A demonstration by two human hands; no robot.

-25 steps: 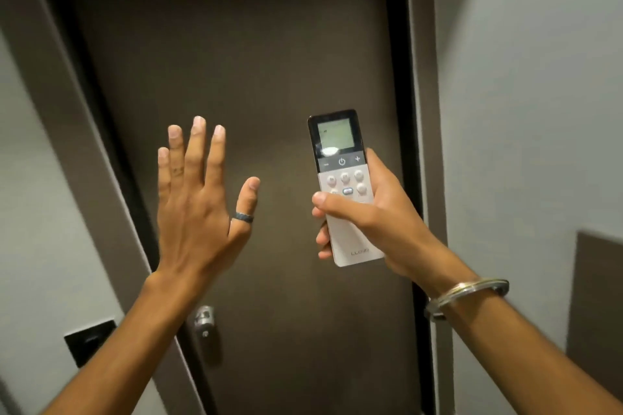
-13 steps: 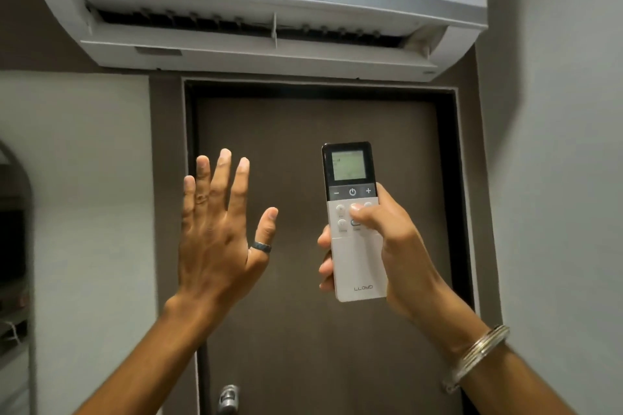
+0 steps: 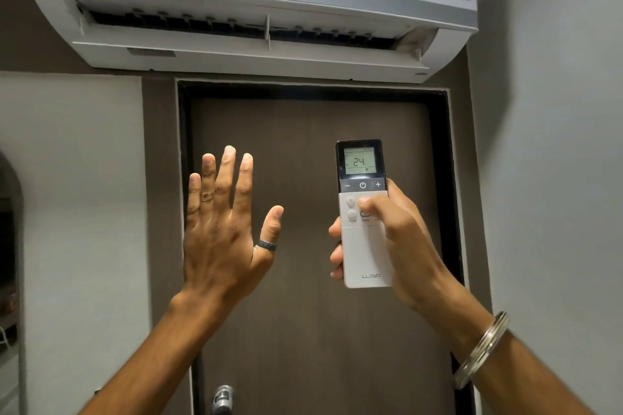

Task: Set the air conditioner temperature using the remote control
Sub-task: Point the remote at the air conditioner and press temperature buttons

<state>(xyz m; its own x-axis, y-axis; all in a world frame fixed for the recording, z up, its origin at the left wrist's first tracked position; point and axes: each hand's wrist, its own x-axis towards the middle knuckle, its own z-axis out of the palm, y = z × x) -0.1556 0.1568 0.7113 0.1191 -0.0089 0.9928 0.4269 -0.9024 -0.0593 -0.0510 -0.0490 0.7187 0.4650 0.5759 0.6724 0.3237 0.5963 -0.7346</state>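
A white and black Lloyd remote control [image 3: 365, 253] is held upright in my right hand [image 3: 401, 246], screen facing me and reading 24. My right thumb rests across the small round buttons below the minus, power and plus row. My left hand [image 3: 224, 232] is raised beside it with fingers spread, palm away from me, holding nothing; a dark ring sits on the thumb. A white Lloyd air conditioner [image 3: 242, 7] hangs on the wall above, its flap open.
A dark brown door [image 3: 303, 330] in a dark frame stands straight ahead, its metal handle [image 3: 222, 397] at the bottom edge. Grey walls lie on both sides. A dark arched shape [image 3: 8, 246] is at the far left.
The view has tilted up, bringing the air conditioner into sight. Both hands stay raised. My right thumb has shifted up onto the round buttons, and the screen now reads 24.
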